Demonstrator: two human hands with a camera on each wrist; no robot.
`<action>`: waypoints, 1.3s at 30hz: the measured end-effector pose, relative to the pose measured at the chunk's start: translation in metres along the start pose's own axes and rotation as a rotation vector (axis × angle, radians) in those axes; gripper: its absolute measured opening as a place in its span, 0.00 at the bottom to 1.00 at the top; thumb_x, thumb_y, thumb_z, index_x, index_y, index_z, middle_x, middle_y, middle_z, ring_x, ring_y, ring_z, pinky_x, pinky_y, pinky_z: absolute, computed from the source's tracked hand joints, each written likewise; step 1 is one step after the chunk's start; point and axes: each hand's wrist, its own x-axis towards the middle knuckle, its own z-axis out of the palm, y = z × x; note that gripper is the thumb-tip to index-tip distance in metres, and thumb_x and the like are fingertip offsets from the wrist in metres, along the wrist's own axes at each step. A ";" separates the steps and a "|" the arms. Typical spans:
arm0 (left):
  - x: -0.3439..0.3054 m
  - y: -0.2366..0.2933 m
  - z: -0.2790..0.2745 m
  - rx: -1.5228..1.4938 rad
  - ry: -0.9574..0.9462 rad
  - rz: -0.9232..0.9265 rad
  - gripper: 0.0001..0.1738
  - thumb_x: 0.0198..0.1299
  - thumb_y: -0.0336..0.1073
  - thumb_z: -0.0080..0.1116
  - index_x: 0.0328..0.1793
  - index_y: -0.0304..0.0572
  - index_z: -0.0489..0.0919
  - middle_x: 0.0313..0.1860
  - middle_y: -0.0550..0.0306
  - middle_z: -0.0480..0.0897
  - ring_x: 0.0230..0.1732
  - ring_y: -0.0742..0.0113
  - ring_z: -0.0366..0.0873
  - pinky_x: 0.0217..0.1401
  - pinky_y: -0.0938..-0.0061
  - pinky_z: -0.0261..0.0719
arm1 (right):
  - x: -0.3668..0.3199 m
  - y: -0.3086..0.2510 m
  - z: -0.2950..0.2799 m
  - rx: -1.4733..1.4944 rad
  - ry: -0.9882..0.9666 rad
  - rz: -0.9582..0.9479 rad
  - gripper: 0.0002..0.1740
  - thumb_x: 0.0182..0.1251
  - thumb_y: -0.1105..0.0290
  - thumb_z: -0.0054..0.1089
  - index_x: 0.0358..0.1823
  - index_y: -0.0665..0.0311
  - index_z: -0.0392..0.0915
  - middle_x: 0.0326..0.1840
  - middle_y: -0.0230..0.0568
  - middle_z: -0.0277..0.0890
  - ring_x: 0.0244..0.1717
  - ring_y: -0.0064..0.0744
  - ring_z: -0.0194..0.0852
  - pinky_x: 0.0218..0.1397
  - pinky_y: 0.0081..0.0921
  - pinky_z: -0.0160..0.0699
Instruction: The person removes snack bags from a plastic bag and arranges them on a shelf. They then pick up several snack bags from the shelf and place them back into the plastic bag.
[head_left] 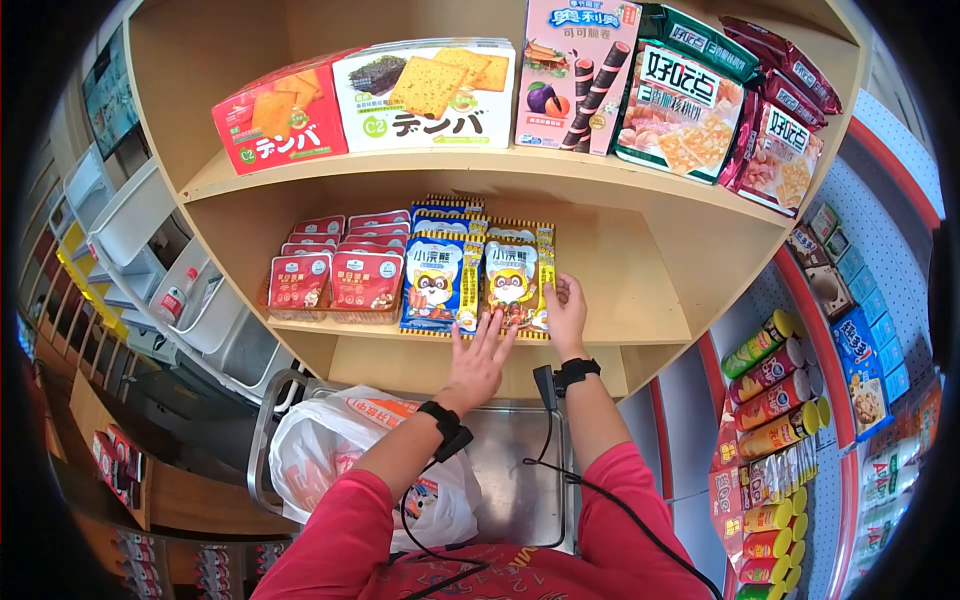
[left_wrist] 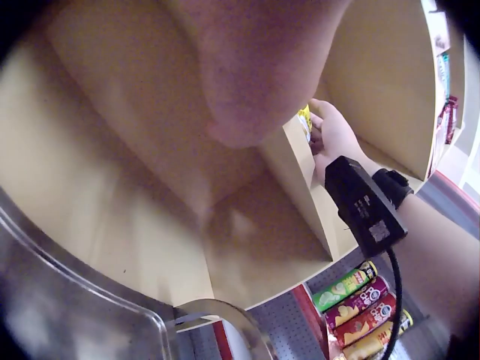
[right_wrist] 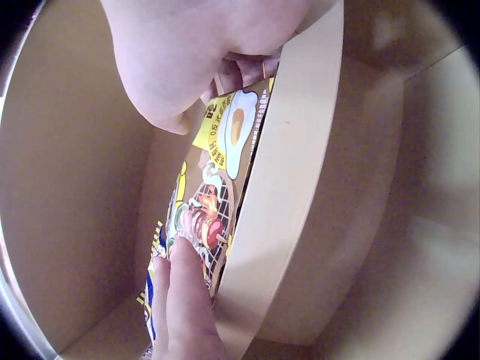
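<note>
On the middle shelf stands a brown and yellow snack bag [head_left: 508, 275], right of a blue one [head_left: 432, 285]. My left hand [head_left: 480, 365] has its fingers extended against the lower front of the bags; in the right wrist view those fingers [right_wrist: 184, 292] lie on the brown bag [right_wrist: 202, 217]. At the bag's right edge is my right hand [head_left: 566, 318], fingers bent around that side; its fingertips are partly hidden in the right wrist view. Red-lidded packs [head_left: 367, 280] stand left of the blue bags.
Boxes [head_left: 430, 95] and biscuit bags line the upper shelf [head_left: 400, 160]. Below, a metal cart [head_left: 520, 480] holds a white plastic bag [head_left: 330, 440]. Snack cans [head_left: 770, 400] stand on racks at the right, white bins [head_left: 140, 215] at the left.
</note>
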 end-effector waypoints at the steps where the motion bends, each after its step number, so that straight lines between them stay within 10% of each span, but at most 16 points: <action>1: -0.002 0.001 -0.003 -0.016 0.014 0.005 0.42 0.47 0.32 0.52 0.73 0.48 0.54 0.74 0.44 0.47 0.75 0.50 0.43 0.63 0.29 0.40 | 0.000 0.002 0.000 -0.002 0.006 0.003 0.18 0.61 0.69 0.58 0.49 0.70 0.70 0.42 0.45 0.76 0.43 0.33 0.74 0.49 0.27 0.73; 8: -0.052 -0.005 -0.038 -0.276 0.137 -0.011 0.29 0.48 0.33 0.55 0.61 0.45 0.68 0.70 0.41 0.55 0.71 0.46 0.51 0.66 0.35 0.44 | -0.003 -0.013 -0.012 0.358 0.158 0.108 0.16 0.63 0.71 0.56 0.50 0.68 0.69 0.44 0.40 0.73 0.47 0.27 0.70 0.53 0.22 0.68; 15: -0.175 -0.095 -0.070 -0.240 0.255 -0.249 0.09 0.43 0.28 0.57 0.34 0.40 0.79 0.40 0.49 0.79 0.47 0.48 0.74 0.50 0.57 0.70 | -0.085 -0.084 -0.050 0.437 0.146 0.140 0.10 0.67 0.72 0.50 0.46 0.69 0.71 0.39 0.38 0.74 0.41 0.23 0.72 0.49 0.21 0.70; 20: -0.257 -0.142 -0.090 -0.403 -0.024 -0.692 0.10 0.53 0.34 0.56 0.39 0.36 0.80 0.35 0.45 0.80 0.35 0.52 0.79 0.40 0.65 0.76 | -0.186 -0.099 -0.027 0.269 -0.306 0.233 0.08 0.66 0.70 0.50 0.34 0.67 0.75 0.28 0.34 0.75 0.34 0.22 0.72 0.43 0.20 0.70; 25: -0.301 -0.158 -0.059 -0.555 -0.500 -0.650 0.16 0.54 0.38 0.56 0.47 0.38 0.78 0.37 0.44 0.80 0.37 0.50 0.79 0.41 0.63 0.76 | -0.284 -0.095 0.040 0.152 -1.205 0.296 0.12 0.63 0.64 0.56 0.38 0.67 0.77 0.28 0.34 0.77 0.32 0.23 0.73 0.38 0.22 0.72; 28: -0.308 -0.154 -0.032 -0.583 -0.439 -0.549 0.23 0.53 0.38 0.57 0.55 0.38 0.73 0.38 0.41 0.80 0.40 0.47 0.78 0.43 0.62 0.75 | -0.340 -0.056 0.063 0.018 -1.549 0.366 0.16 0.61 0.61 0.58 0.42 0.67 0.76 0.30 0.37 0.78 0.34 0.25 0.75 0.39 0.26 0.73; 31: -0.300 -0.155 -0.025 -0.557 -0.191 -0.511 0.31 0.49 0.34 0.59 0.62 0.39 0.66 0.42 0.37 0.78 0.44 0.42 0.76 0.49 0.59 0.73 | -0.340 -0.030 0.070 -0.148 -1.278 0.524 0.18 0.59 0.59 0.59 0.43 0.66 0.76 0.31 0.39 0.78 0.36 0.26 0.77 0.40 0.28 0.73; 33: -0.289 -0.155 -0.034 -0.556 -0.125 -0.544 0.31 0.49 0.33 0.59 0.62 0.39 0.66 0.43 0.37 0.77 0.46 0.41 0.74 0.51 0.59 0.71 | -0.314 -0.041 0.065 -0.168 -0.719 0.369 0.17 0.60 0.59 0.58 0.41 0.66 0.76 0.33 0.41 0.78 0.39 0.27 0.77 0.42 0.29 0.74; 35: -0.281 -0.154 -0.046 -0.580 -0.181 -0.664 0.30 0.49 0.31 0.58 0.61 0.39 0.66 0.44 0.37 0.77 0.48 0.41 0.73 0.53 0.59 0.70 | -0.278 -0.066 0.062 -0.416 -0.718 0.729 0.19 0.59 0.57 0.56 0.41 0.67 0.76 0.33 0.49 0.79 0.34 0.45 0.79 0.37 0.34 0.76; 36: -0.281 -0.153 -0.044 -0.598 -0.145 -0.578 0.29 0.49 0.31 0.58 0.60 0.38 0.67 0.43 0.38 0.77 0.48 0.41 0.74 0.53 0.59 0.70 | -0.302 -0.022 0.071 -0.190 -0.251 0.252 0.22 0.57 0.53 0.57 0.37 0.69 0.77 0.24 0.48 0.78 0.26 0.48 0.78 0.33 0.36 0.76; 39: -0.292 -0.156 -0.033 -0.577 -0.057 -0.303 0.26 0.48 0.30 0.57 0.56 0.36 0.69 0.43 0.39 0.77 0.48 0.44 0.74 0.53 0.59 0.70 | -0.299 -0.048 0.067 -0.379 -0.679 0.614 0.24 0.54 0.51 0.57 0.37 0.70 0.77 0.25 0.55 0.77 0.28 0.53 0.77 0.37 0.38 0.75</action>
